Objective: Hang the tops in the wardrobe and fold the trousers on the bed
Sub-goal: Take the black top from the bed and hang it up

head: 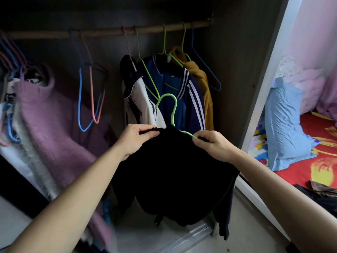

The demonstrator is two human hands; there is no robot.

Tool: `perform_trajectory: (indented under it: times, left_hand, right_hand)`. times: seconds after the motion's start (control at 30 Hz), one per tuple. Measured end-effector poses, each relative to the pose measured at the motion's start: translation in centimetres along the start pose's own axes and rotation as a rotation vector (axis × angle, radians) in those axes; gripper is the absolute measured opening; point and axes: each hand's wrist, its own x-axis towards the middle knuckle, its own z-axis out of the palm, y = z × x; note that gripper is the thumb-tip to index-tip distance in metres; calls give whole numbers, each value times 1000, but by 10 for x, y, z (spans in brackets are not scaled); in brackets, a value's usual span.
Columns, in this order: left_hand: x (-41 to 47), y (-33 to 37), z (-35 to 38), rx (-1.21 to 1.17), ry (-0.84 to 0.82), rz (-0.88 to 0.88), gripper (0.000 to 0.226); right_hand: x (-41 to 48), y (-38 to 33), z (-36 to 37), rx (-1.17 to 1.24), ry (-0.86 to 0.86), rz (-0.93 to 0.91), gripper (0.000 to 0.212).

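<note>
Pinching the black top (173, 170) at its shoulders before the open wardrobe, the left hand (135, 138) at 9 o'clock and the right hand (213, 144) at 3 o'clock of the collar both have their fingers curled on cloth. The hook of the green hanger (166, 95) rises at 12 o'clock between them, with the shoulder line running 9 to 3. The rail (109, 31) lies well above at 12 o'clock, and both hands look equally near it.
</note>
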Motion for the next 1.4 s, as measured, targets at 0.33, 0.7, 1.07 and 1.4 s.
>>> perform_trajectory:
  times: [0.33,0.7,1.07,1.4]
  left_hand:
    - [-8,-1,6,-210,114,76,15]
    - [-16,-11,-45,358,-318,17,29]
    - [-17,-9,-18,-185,117,42,33]
    - [-14,-3,-42,299,55,275,13]
  right_hand:
    - [16,0,9,-48,-21,43,33]
    - [36,-20,8,88,-69,139,38]
    - [40,-35,-4,-436,-159,-62,25]
    - [59,-77,-4,-273,-20,-124,22]
